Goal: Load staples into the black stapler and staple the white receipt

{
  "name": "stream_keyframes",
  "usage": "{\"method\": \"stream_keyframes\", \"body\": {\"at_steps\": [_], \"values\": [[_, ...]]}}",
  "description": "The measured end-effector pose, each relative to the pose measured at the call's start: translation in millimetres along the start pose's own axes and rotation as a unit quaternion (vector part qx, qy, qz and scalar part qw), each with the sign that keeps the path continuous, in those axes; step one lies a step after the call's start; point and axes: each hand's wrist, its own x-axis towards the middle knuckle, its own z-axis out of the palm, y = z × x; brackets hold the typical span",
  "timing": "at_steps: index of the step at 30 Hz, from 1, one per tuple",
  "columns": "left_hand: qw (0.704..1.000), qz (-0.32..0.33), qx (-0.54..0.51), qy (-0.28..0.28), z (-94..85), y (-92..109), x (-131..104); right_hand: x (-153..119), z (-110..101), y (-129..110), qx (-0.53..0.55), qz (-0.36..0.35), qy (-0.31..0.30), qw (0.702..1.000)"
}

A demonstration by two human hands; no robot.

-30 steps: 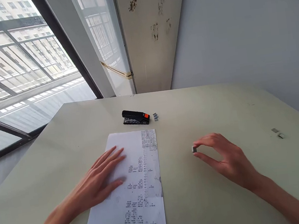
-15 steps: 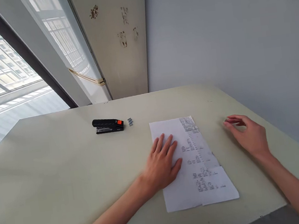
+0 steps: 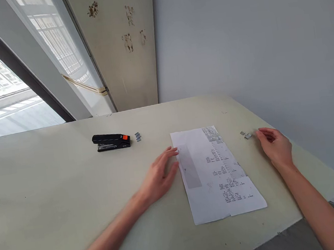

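Note:
A sheet of printed paper (image 3: 206, 197) lies flat on the table, with a torn, uneven right side and a greyish rectangle showing near its left edge. My left hand (image 3: 162, 172) is open at that left edge, fingers stretched out and fingertips at the paper's border. To the right of the sheet, my right hand (image 3: 274, 144) rests low over the table with loosely curled fingers and nothing visible in them. Just left of its fingertips lie a few small grey metal pieces (image 3: 248, 135) that look like short strips of staples.
A black stapler (image 3: 111, 141) with an orange button lies toward the back left. Beside it is a little group of similar staple strips (image 3: 138, 136). The pale table (image 3: 57, 203) meets a grey wall (image 3: 236, 43) on the right; a window is at the left.
My left hand has slid left off the paper's middle to its edge. My right hand has drawn back slightly from the small metal pieces, which now show on the table. The view has shifted right.

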Motion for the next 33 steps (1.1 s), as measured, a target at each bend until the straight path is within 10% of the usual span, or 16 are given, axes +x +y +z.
{"method": "stream_keyframes", "body": {"at_steps": [6,11,15,20,24,33], "values": [[0.991,-0.127,-0.005,0.049,-69.3,-5.9,-31.5,-53.3,4.9,-55.3,-0.024,-0.124,-0.089,0.988],[0.982,-0.174,-0.015,0.073,-107.5,-16.4,-58.7,-113.1,19.6,-110.3,-0.074,-0.281,-0.326,0.899],[0.978,-0.189,-0.009,0.091,-128.1,-24.2,-79.6,-110.8,22.5,-104.3,-0.118,-0.337,-0.397,0.845],[0.972,-0.206,0.000,0.110,-136.2,-29.6,-90.9,-86.4,7.9,-97.9,-0.131,-0.318,-0.408,0.846],[0.978,-0.193,-0.008,0.083,-133.9,-32.0,-90.7,-94.6,11.7,-136.9,-0.089,-0.233,-0.423,0.871],[0.975,-0.198,-0.002,0.102,-134.0,-32.4,-95.0,-135.3,101.2,-207.4,0.073,-0.269,-0.486,0.828]]}}
